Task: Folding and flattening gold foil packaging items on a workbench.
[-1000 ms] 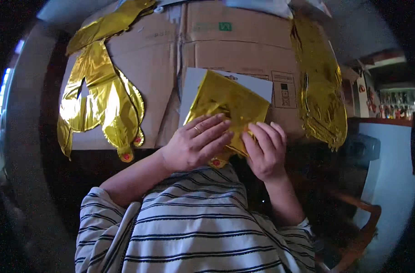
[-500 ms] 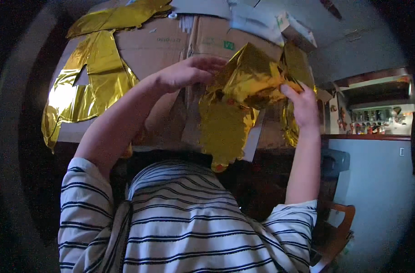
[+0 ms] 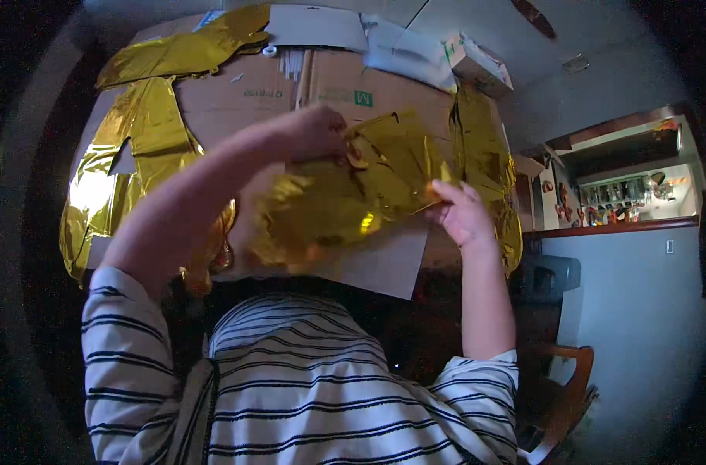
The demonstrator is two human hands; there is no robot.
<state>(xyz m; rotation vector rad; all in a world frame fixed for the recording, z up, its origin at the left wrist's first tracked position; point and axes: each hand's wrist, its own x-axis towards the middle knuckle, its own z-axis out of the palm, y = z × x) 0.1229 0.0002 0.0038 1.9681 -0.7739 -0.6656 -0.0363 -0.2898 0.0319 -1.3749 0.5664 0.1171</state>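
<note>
Gold foil (image 3: 391, 174) in the air here, left hand (image 3: 318, 133) pinching its upper edge, right hand (image 3: 463, 213) pinching its right side; beyond, a small box (image 3: 479, 68), contents hidden.

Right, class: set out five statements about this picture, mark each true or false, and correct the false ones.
1. The right hand holds an edge of a gold foil piece. True.
2. The left hand rests in the lap. False: the left hand is at the foil's upper left.
3. A white card shows partly beneath the foil. True.
4. The sleeves are plain red. False: the sleeves are white with dark stripes.
5. A small white ring lies near the cardboard's far edge. True.
</note>
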